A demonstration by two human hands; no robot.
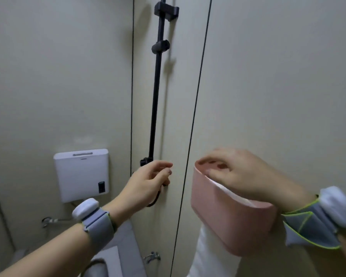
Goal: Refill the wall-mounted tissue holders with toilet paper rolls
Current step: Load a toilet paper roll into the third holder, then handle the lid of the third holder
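Note:
A pink wall-mounted tissue holder (228, 222) hangs on the beige panel at the lower right. White toilet paper (234, 193) shows inside its open top, and a white strip of paper (206, 256) hangs below it. My right hand (244, 174) lies over the top of the holder, its fingertips reaching down inside and touching the paper. My left hand (150, 180) hovers to the left of the holder, in front of the lower end of a black rail. Its fingers are loosely curled and I see nothing in them.
A black shower rail (156, 92) with two sliders runs up the wall, with a dark hose loop under my left hand. A white flush tank (82, 174) is mounted at the left. A metal tap (152, 256) and a valve (48, 220) stick out low on the wall.

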